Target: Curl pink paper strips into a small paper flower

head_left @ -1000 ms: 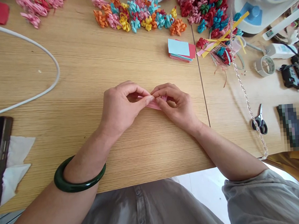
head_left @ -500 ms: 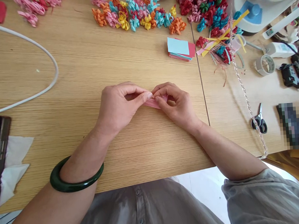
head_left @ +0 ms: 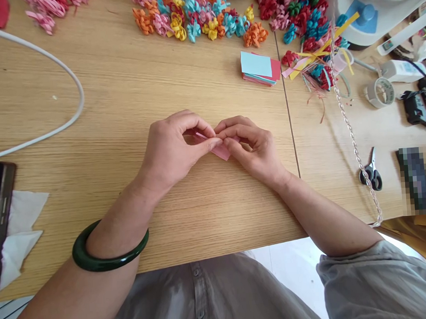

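Pink paper [head_left: 221, 152] partly behind the hands [head_left: 172, 150] [head_left: 254, 149], its full outline uncertain.

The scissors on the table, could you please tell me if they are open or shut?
The scissors look shut: the blades form one narrow point.

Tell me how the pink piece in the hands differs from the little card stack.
The pink piece is held between the left hand and right hand; the card stack lies untouched on the table. The pink piece shows only pink; the card stack has light blue on top and red peeking out below. Both look like paper.
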`<state>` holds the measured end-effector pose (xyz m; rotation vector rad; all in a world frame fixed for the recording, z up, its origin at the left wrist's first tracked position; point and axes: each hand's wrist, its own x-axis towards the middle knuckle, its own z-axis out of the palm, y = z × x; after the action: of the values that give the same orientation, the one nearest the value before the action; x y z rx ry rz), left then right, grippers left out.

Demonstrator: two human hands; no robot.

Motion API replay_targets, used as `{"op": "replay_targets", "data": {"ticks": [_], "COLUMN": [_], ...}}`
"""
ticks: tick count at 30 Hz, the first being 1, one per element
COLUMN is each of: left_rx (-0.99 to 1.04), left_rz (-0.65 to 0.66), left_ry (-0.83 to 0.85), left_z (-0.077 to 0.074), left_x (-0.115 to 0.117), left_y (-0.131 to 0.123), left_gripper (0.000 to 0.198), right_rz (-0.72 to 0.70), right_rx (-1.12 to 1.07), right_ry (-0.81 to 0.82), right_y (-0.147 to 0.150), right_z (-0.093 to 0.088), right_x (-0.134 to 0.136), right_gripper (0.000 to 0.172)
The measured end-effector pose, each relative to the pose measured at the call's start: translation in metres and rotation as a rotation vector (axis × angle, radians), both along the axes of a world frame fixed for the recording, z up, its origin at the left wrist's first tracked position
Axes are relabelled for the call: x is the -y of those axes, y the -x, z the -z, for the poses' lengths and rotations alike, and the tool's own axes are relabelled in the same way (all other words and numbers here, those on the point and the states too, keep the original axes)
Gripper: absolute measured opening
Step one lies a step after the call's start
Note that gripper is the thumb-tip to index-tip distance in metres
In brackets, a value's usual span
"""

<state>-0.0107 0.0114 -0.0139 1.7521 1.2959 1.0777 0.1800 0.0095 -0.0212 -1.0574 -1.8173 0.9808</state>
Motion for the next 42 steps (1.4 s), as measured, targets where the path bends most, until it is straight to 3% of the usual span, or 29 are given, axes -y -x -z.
{"op": "replay_targets", "data": {"ticks": [7,14,20,24,26,28,32,39,42], "left_rx": [-0.181,-0.303,-0.322,-0.327,-0.295,-0.225,-0.008,0.266,0.269], "left_rz": [0.061,0.026,0.06,0.066,0.097,0.117,0.057,-0.021,-0.029], "left_ry": [-0.165,-0.174,-0.208,-0.25,-0.279,-0.257,-0.057,0.179,0.181], "left_z": [-0.001,-0.006,-0.015,-0.011,-0.007,-0.002,0.001,-0.001,0.003], "left_x": [-0.005,-0.002,0.0,-0.001,-0.001,-0.001,0.001,0.005,0.006], "left_y": [0.006,0.006,0.007,0.006,0.005,0.003,-0.001,-0.007,-0.008], "left_gripper": [0.019,0.025,0.04,0.047,0.047,0.033,0.007,0.021,0.021], "right_rz": [-0.045,-0.067,-0.135,-0.123,-0.083,-0.033,0.035,0.066,0.047], "right_rx": [0.043,-0.036,-0.075,-0.144,-0.199,-0.25,-0.306,-0.3,-0.304], "right_ry": [-0.01,0.076,0.259,0.377,0.423,0.46,0.484,0.454,0.442], "right_y": [-0.003,-0.001,-0.004,-0.004,-0.003,-0.002,-0.002,0.0,0.001], "right_z": [-0.003,0.0,-0.004,-0.005,-0.004,-0.001,0.002,-0.002,-0.002], "right_x": [0.0,-0.002,-0.005,-0.005,-0.005,-0.006,-0.007,-0.005,-0.004], "right_gripper": [0.017,0.02,0.032,0.034,0.036,0.038,0.04,0.04,0.04]}}
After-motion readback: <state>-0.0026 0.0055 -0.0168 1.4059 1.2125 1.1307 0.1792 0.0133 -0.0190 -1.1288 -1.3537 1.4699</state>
